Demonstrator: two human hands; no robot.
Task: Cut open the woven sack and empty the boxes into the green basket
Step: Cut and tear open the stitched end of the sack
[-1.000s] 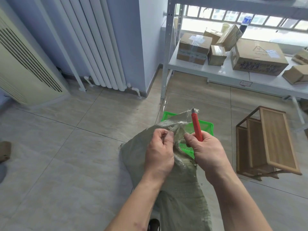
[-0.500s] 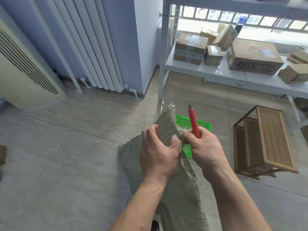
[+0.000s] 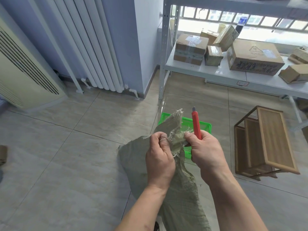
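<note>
Grey-green woven plastic makes up the sack (image 3: 180, 194), coarse in weave and frayed into loose threads at its upper edge, where it rises in front of the green basket (image 3: 205, 126) on the tiled floor. From the head camera, the left hand (image 3: 160, 157) pinches the sack's torn edge between curled fingers and thumb, and the right hand (image 3: 205, 151) pinches the fabric just beside it while its fingers also wrap a red utility knife (image 3: 196, 125) that stands upright, a short grey blade tip showing at the top. Only the basket's mesh rim and far corner are visible; the sack and hands cover the rest, and its contents cannot be made out. No boxes show inside the sack. On the grey metal shelf (image 3: 216, 73) sit several taped cardboard boxes (image 3: 190, 46); the largest one carries dark print along its side and a triangular mark on top, both too blurred to read. A small label on the shelf edge is likewise illegible. Right of the basket lies a slatted wooden rack (image 3: 270, 140), tipped on its side.
</note>
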